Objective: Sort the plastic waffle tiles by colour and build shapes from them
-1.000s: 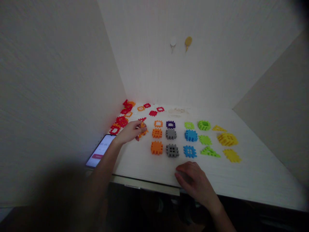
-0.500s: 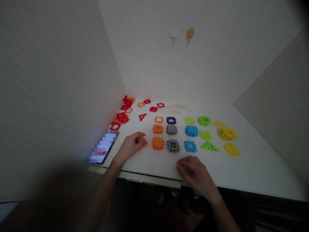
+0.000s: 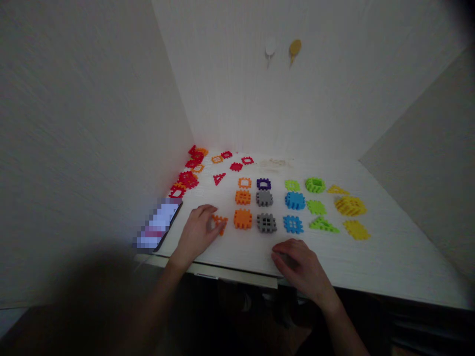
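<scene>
My left hand rests on the table beside an orange triangular toy piece. Its thumb and fingers are apart, and the thumb lies at the triangle's edge; I cannot tell if they touch. To the right of the triangle sits a stack of solid orange square pieces. Near the front edge my right hand lies with loosely curved fingers, the thumb apart from them and nothing held. Beyond it are a blue window piece and a grey window piece.
Red and orange pieces heap along the left wall. A phone lies at the left front. Green pieces and yellow pieces stand at right. Two hooks hang on the back wall.
My left hand has let go of the orange triangle, which now lies flat on the table. The fingers have spread and drawn back to the left. My right hand stays put.
</scene>
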### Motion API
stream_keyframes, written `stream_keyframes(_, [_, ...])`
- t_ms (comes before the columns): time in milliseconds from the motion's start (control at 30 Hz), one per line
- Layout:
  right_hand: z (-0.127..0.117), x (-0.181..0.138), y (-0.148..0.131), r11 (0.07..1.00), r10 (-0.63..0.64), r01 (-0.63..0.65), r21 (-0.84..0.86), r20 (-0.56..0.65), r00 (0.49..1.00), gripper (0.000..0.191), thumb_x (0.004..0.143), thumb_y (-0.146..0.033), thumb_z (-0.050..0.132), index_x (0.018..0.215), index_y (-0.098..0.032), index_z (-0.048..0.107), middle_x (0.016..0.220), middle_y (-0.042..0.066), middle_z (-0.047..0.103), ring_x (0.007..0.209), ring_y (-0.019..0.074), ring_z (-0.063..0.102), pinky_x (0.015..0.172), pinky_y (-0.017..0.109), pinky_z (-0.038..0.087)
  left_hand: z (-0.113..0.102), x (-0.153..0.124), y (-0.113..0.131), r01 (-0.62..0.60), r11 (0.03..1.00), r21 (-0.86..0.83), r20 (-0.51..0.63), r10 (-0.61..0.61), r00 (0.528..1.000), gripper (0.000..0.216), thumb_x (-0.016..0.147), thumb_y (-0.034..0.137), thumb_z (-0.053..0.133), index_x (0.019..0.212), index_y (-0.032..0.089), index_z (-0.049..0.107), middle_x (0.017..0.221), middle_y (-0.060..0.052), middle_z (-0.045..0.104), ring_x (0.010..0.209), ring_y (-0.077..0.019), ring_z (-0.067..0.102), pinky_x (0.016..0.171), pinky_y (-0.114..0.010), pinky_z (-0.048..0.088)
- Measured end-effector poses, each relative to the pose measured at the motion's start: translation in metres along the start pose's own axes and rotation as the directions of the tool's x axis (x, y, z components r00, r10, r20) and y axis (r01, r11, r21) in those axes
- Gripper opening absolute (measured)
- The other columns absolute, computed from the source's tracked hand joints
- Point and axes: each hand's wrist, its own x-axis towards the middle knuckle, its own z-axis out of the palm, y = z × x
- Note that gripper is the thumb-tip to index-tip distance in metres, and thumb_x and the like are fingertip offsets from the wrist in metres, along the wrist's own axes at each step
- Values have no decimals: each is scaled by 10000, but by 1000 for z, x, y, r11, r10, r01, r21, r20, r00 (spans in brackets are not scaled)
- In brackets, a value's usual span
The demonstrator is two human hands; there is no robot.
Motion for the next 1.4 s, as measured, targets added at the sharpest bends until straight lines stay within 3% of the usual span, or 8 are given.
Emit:
stream_keyframes(167, [1,1,0,1000,-3,3,0,2,1000,121,848,-289,583,936,-221,629,874,39,670,850,203,598,802,387,458,-1,-7,-8,-128,992,-21,133,130,983,399,826,471,566,1144,233,614,1268,-67,555,1161,-239,496,1010,-408,378])
stream_keyframes(533, [-1,2,-3,1000,22,-22,-5,14,1000,126,854,-295,568,931,-219,633,875,46,669,855,209,596,809,391,463,5,5,-3,-37,998,50,46,34,998,455,764,516,623,1089,198,624,1132,-85,603,1080,-266,515,947,-424,388])
stream_keyframes(800, [-3,2,-6,1000,29,-29,6,19,999,127,862,-300,558,931,-218,627,859,43,664,840,201,598,807,383,460,5,6,-4,-32,999,22,74,30,997,456,755,523,626,1083,207,622,1141,-87,595,1088,-270,516,967,-429,379])
stream_keyframes(1000, [-1,1,-2,1000,30,-30,-5,11,1000,127,856,-298,565,934,-219,627,868,48,662,850,211,597,797,384,467,-15,14,-6,29,994,-106,98,-19,995,624,664,559,689,1158,196,570,1226,-93,547,1122,-262,520,959,-396,425])
stream_keyframes(1133, [0,-1,0,1000,17,-17,-2,16,1000,131,854,-298,568,943,-220,624,874,50,660,856,212,593,798,388,467,-39,49,-15,96,982,-163,90,-82,993,558,740,551,615,1172,203,560,1159,-85,592,976,-214,597,771,-319,509])
stream_keyframes(1200, [0,0,0,1000,16,-16,1,20,1000,133,855,-299,566,948,-222,623,879,50,660,857,212,592,795,388,468,-42,81,-26,79,987,-140,75,-69,995,496,784,534,565,1142,191,586,1144,-90,610,958,-203,603,772,-305,504])
stream_keyframes(1300, [-1,1,-2,999,35,-35,1,38,999,133,859,-303,560,947,-224,621,892,50,661,863,215,593,802,394,465,-32,138,-50,56,998,-18,60,-55,997,450,818,480,530,1122,157,606,1130,-109,629,984,-210,597,850,-313,468])
stream_keyframes(1400, [-2,1,-3,999,36,-36,4,41,998,126,858,-302,561,936,-222,620,888,48,663,861,216,596,806,396,465,-13,191,-75,7,991,134,139,-26,990,423,817,383,534,1147,128,604,1180,-136,610,1068,-229,566,925,-309,415])
